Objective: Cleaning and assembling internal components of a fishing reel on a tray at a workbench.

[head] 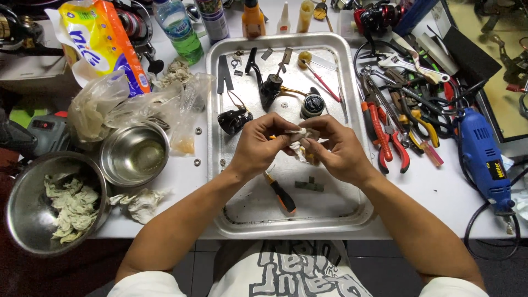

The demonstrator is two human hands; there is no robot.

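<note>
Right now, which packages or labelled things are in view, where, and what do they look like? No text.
Tissue pack: top left of the table, soft plastic bag, yellow and orange with blue lettering and a white end.
Water bottle: top edge, left of the tray, clear green with a blue label.
Orange bottle: top edge, above the tray.
Drill label: yellow patch on the blue rotary tool, far right.
</note>
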